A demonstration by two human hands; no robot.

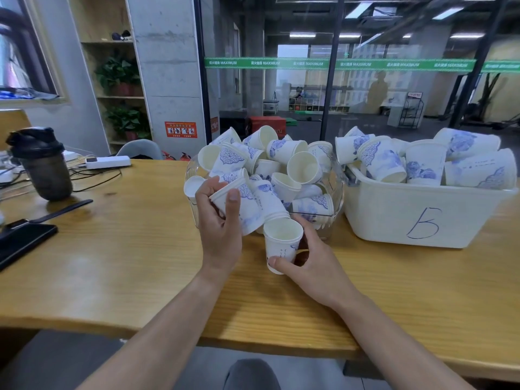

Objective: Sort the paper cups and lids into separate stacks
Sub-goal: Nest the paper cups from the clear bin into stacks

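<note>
Right hand (306,263) grips upright tapered paper cup (282,243); left hand (219,220) grips nested cup stack (247,204).

A wooden table (112,263) fills the foreground. At its left stands a dark shaker bottle (42,163) with a black lid, upright. Behind it lies a white power strip (108,161) with black cables (92,178) trailing beside it. A black phone (24,240) lies flat near the left edge, with a dark strap (60,211) just beyond it. Against the back wall, a wooden shelf (112,66) holds two potted plants (121,77). An orange safety sign (181,129) is fixed to the concrete pillar (168,66).
</note>
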